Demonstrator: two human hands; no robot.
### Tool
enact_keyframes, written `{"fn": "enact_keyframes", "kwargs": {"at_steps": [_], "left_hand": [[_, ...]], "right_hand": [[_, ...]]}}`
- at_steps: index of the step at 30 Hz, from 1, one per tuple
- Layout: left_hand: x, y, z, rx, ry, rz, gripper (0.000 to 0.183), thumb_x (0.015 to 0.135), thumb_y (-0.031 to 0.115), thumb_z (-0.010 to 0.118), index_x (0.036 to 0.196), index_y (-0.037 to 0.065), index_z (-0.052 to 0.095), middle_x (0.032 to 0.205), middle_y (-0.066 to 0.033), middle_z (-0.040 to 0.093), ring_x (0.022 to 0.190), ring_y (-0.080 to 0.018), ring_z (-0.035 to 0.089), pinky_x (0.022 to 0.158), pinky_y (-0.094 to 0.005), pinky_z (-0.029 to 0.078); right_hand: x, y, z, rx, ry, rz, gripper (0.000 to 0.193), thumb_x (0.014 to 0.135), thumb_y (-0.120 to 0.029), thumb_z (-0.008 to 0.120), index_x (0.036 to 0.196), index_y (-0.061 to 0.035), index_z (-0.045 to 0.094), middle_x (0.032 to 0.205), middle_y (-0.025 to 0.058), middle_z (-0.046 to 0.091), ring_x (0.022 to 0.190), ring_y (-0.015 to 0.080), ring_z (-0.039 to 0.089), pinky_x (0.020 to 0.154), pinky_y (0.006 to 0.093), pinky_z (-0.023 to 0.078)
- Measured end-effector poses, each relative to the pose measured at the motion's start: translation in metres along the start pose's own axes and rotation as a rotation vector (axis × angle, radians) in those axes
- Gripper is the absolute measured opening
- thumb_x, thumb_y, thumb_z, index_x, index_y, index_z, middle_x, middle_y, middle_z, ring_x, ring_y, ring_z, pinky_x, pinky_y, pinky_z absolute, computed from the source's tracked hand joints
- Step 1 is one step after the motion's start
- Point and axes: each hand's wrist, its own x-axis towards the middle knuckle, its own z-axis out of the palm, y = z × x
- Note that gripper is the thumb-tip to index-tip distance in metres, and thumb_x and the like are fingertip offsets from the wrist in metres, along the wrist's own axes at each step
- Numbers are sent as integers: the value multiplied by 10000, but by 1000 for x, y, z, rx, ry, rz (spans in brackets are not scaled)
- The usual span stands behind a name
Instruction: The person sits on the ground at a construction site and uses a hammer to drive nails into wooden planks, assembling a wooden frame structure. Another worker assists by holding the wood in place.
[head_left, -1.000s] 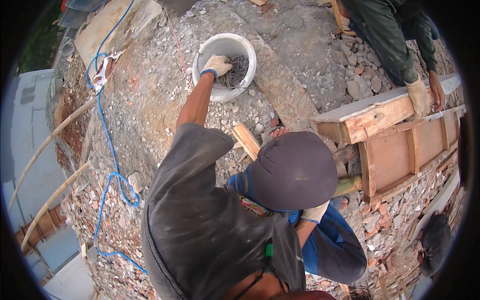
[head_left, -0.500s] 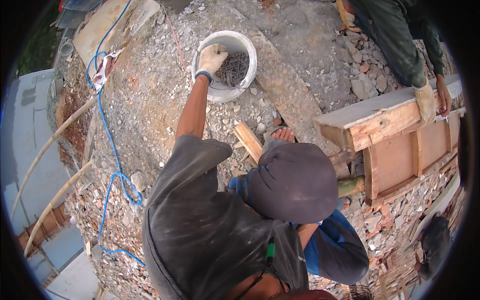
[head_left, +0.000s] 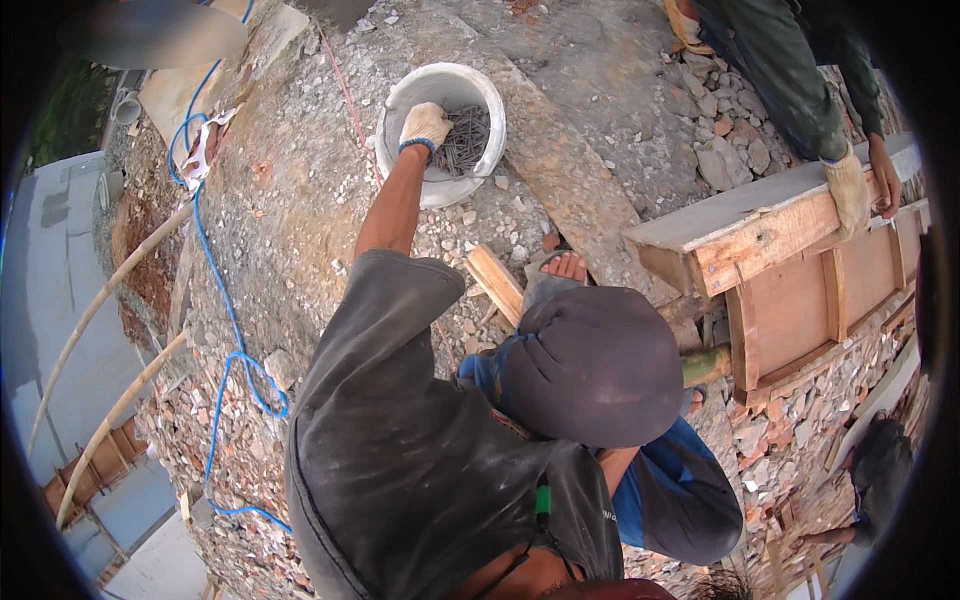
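Observation:
My left hand point(head_left: 427, 123), in a pale knitted glove with a blue cuff, reaches inside a white plastic bucket point(head_left: 492, 98). Its fingers are curled together against a heap of grey nails point(head_left: 466, 140) in there; whatever they hold is hidden. The bucket stands on rubble-strewn ground, its inside smeared with whitish dirt. Of my right arm only a bit of bare forearm point(head_left: 614, 466) shows below the dark knee, and the right hand is out of sight behind the leg.
A short wood block point(head_left: 496, 285) lies by my sandaled foot. At right, another person's gloved hand point(head_left: 850, 195) and bare hand rest on a timber formwork panel point(head_left: 765, 245). A blue hose point(head_left: 215, 255) winds down the left, near bent poles point(head_left: 118, 410). Another person is at lower right.
My left hand has shifted slightly down and left within the bucket, its fingers still curled by the nails. At lower right, the other person's arm has stretched out.

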Motion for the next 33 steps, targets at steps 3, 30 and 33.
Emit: {"fn": "enact_keyframes", "kwargs": {"at_steps": [3, 30, 33], "left_hand": [[8, 5, 12, 7, 13, -16, 265, 824, 274, 788, 976, 61, 832, 1002, -250, 756, 1024, -398, 733, 966, -475, 564], [0, 215, -261, 192, -278, 52, 275, 863, 173, 817, 774, 2, 621, 675, -70, 631, 601, -182, 555, 592, -359, 486], [-29, 244, -261, 50, -48, 154, 205, 900, 102, 738, 826, -9, 582, 714, -91, 581, 664, -207, 512, 642, -381, 454]], "right_hand": [[-1, 3, 3, 45, -23, 7, 228, 1043, -201, 621, 1140, 2, 657, 881, 54, 686, 734, 147, 661, 676, 306, 577], [-55, -9, 71, -59, 175, 208, 121, 995, -108, 657, 948, -106, 546, 729, 2, 509, 535, 108, 477, 454, 283, 388], [-130, -48, 95, -96, 151, 238, 179, 1018, -164, 663, 899, -127, 534, 712, -31, 487, 514, 84, 443, 444, 277, 350]]}}
